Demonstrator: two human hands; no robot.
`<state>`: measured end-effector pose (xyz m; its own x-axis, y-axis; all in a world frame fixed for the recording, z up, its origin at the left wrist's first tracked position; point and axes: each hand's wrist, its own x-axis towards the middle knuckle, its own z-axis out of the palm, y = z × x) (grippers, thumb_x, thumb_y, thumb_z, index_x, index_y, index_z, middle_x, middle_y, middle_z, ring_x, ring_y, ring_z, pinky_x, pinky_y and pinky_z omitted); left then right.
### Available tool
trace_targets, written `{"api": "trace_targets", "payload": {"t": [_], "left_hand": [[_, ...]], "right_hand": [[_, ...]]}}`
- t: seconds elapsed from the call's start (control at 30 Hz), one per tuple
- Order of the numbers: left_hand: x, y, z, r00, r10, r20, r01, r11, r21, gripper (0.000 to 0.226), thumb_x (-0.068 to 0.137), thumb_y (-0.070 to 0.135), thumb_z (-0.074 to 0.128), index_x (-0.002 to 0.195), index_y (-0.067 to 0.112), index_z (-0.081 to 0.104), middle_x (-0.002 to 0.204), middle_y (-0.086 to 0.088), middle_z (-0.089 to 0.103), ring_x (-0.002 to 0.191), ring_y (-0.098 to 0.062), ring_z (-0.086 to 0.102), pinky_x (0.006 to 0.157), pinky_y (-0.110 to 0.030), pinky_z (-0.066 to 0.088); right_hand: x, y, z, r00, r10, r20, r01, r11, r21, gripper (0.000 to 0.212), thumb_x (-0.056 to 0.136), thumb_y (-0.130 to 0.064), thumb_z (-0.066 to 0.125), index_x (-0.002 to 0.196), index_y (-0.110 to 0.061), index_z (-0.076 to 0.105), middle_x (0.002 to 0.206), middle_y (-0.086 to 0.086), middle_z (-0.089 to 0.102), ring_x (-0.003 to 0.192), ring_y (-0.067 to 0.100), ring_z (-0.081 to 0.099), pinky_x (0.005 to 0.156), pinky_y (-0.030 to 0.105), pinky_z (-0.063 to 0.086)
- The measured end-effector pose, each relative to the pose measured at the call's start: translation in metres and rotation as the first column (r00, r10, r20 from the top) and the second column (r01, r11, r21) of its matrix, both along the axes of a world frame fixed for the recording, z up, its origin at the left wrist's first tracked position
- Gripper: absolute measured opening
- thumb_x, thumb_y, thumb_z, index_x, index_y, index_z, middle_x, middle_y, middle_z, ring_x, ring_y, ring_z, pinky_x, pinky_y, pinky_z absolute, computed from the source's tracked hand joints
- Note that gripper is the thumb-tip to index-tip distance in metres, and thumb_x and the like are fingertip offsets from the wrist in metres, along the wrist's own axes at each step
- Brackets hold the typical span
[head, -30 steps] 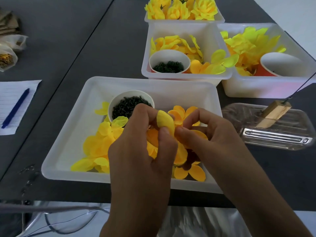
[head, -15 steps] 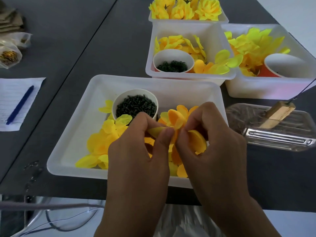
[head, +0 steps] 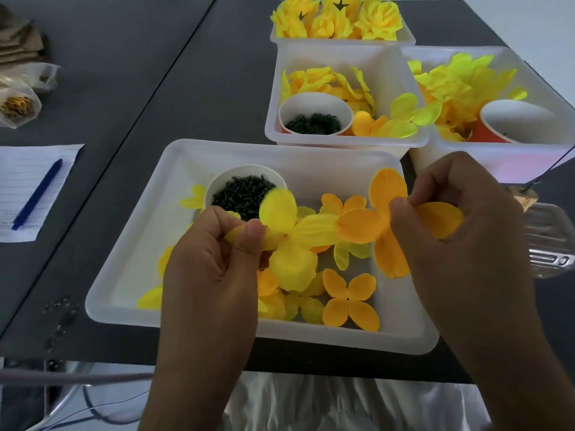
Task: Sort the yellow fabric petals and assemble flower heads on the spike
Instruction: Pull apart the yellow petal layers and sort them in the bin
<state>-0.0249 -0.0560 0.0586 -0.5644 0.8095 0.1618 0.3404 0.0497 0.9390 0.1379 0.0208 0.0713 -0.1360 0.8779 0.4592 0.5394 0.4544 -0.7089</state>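
1. Pale yellow petal piece (head: 291, 241): four-lobed fabric cut-out, lobes rounded, centre of frame, held above the near tray. Left hand (head: 214, 269) pinches its left lobe between thumb and forefinger; grip closed on the fabric.
2. Orange petal piece (head: 381, 219): four-lobed, deeper orange-yellow, right of centre, its left lobe overlapping the pale piece's right lobe. Right hand (head: 457, 222) pinches it near the middle; grip closed on the fabric.
3. Near tray (head: 130, 275): shallow white plastic, centre of frame on the dark tabletop (head: 124, 73). Holds loose petal pieces in pale yellow and orange, among them a flat orange four-lobed piece (head: 348, 298) at lower right.
4. White cup (head: 245, 194): stands in the near tray's upper left, filled with small dark stick-like parts.
5. Middle bin (head: 336, 141): white, upper centre. Holds yellow petals and a paper cup (head: 314, 113) with dark green ring-like parts.
6. Right bin (head: 510, 163): white, upper right. Holds bright yellow-green pointed petals and an orange paper cup (head: 516, 122).
7. Far bin (head: 342, 40): top centre, holds assembled yellow flower heads (head: 336, 17).
8. Clear plastic tray (head: 550, 241): right edge, partly behind the right hand.
9. Lined paper (head: 18, 181) with blue pen (head: 37, 194): left edge.
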Motion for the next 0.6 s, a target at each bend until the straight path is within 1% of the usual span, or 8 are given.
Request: {"api": "trace_targets", "payload": {"t": [0.07,0.13,0.23,0.27,0.33,0.43,0.53,0.6], "left_hand": [[0.0,0.001,-0.002,0.999,-0.004,-0.036,0.003,1.0,-0.026,0.031,0.089,0.04,0.056,0.073,0.013,0.055,0.068,-0.004,0.063,0.062,-0.016,0.06,0.055,-0.025,0.051],[-0.013,-0.002,-0.006,0.992,0.067,-0.103,-0.074,0.995,-0.068,0.023,0.091,0.03,0.057,0.074,0.016,0.054,0.063,-0.008,0.057,0.058,-0.023,0.054,0.056,-0.042,0.047],[-0.047,-0.011,-0.01,0.97,0.167,-0.176,-0.193,0.97,-0.145,0.021,0.093,0.023,0.059,0.072,0.022,0.055,0.066,-0.005,0.058,0.064,-0.026,0.055,0.055,-0.039,0.045],[-0.053,-0.012,-0.009,0.97,0.127,-0.209,-0.17,0.965,-0.202,0.02,0.091,0.029,0.06,0.072,0.025,0.056,0.068,-0.002,0.059,0.065,-0.022,0.056,0.056,-0.034,0.042],[-0.056,-0.009,-0.009,0.958,-0.009,-0.287,-0.107,0.917,-0.385,0.019,0.084,0.047,0.059,0.078,0.029,0.061,0.082,0.004,0.063,0.077,-0.018,0.057,0.06,-0.031,0.04],[-0.05,-0.003,-0.008,0.894,-0.104,-0.436,-0.178,0.811,-0.558,0.035,0.077,0.057,0.058,0.103,0.033,0.063,0.113,-0.003,0.059,0.109,-0.029,0.05,0.085,-0.044,0.044],[-0.037,-0.002,0.0,0.832,-0.027,-0.554,-0.251,0.872,-0.42,0.047,0.079,0.053,0.058,0.121,0.031,0.057,0.12,-0.004,0.052,0.118,-0.031,0.042,0.09,-0.044,0.034],[-0.019,0.0,0.009,0.834,-0.02,-0.551,-0.119,0.969,-0.216,0.031,0.086,0.048,0.058,0.116,0.038,0.057,0.115,0.007,0.049,0.113,-0.021,0.044,0.085,-0.036,0.034]], "right_hand": [[0.001,0.0,-0.001,1.0,-0.004,0.016,0.004,1.0,0.021,0.014,0.083,-0.022,0.058,0.077,-0.023,0.045,0.078,-0.01,0.054,0.069,0.002,0.052,0.056,0.005,0.036],[0.013,0.009,-0.005,0.996,-0.076,0.044,0.074,0.996,0.045,0.013,0.085,-0.025,0.056,0.081,-0.023,0.044,0.072,-0.011,0.05,0.071,-0.004,0.052,0.056,0.009,0.038],[0.034,0.028,-0.008,0.966,-0.255,-0.042,0.251,0.965,-0.077,0.03,0.083,-0.045,0.05,0.102,-0.021,0.046,0.087,-0.018,0.046,0.094,0.006,0.056,0.076,0.031,0.046],[0.036,0.029,-0.007,0.971,-0.232,-0.056,0.226,0.969,-0.098,0.032,0.083,-0.047,0.05,0.105,-0.023,0.046,0.088,-0.021,0.046,0.096,0.007,0.056,0.078,0.034,0.046],[0.031,0.026,-0.001,0.996,-0.089,0.014,0.089,0.994,-0.06,0.019,0.085,-0.039,0.056,0.094,-0.03,0.042,0.082,-0.026,0.051,0.084,-0.002,0.056,0.068,0.026,0.045],[0.018,0.017,0.002,0.994,0.086,-0.074,-0.098,0.977,-0.187,0.022,0.089,-0.028,0.062,0.087,-0.033,0.041,0.081,-0.021,0.056,0.074,0.003,0.059,0.049,0.028,0.051],[0.011,0.014,-0.004,0.985,0.104,-0.14,-0.14,0.948,-0.285,0.023,0.086,-0.023,0.063,0.088,-0.031,0.042,0.079,-0.01,0.056,0.072,0.009,0.061,0.041,0.022,0.05],[0.004,0.01,-0.007,0.989,0.099,-0.113,-0.129,0.946,-0.298,0.025,0.082,-0.028,0.065,0.09,-0.031,0.042,0.077,-0.007,0.057,0.073,0.009,0.06,0.049,0.028,0.052]]}}
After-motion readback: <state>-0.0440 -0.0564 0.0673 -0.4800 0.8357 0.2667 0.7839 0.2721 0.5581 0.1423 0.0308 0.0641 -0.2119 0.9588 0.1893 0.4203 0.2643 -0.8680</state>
